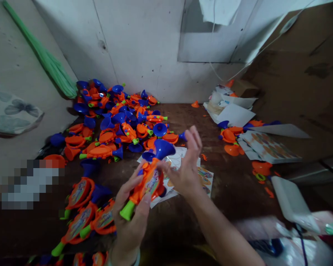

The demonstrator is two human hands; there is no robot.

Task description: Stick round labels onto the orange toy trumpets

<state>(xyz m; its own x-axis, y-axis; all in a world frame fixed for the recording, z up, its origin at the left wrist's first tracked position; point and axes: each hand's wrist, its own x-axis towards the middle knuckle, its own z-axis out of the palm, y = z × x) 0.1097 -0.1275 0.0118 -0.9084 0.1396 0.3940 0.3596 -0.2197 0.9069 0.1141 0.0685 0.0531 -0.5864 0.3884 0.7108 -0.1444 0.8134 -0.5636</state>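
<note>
My left hand (133, 210) is closed around an orange toy trumpet (147, 177) with a flared blue bell, a green mouthpiece and a printed sticker on its side. The trumpet is tilted, its bell pointing up and away from me. Beside it, my right hand (187, 166) has its fingers raised and apart, with the thumb side close to the sticker; whether it touches the toy I cannot tell. Under my hands lie sticker sheets (207, 178), partly hidden. To the left rest several trumpets with stickers on them (81, 220).
A large heap of similar trumpets (127, 114) fills the back left of the dark table (233, 195). At right are more sticker sheets (269, 147), papers (235, 114), loose orange parts (262, 168) and a white box-like object (292, 201). A cardboard box (302, 85) stands behind them.
</note>
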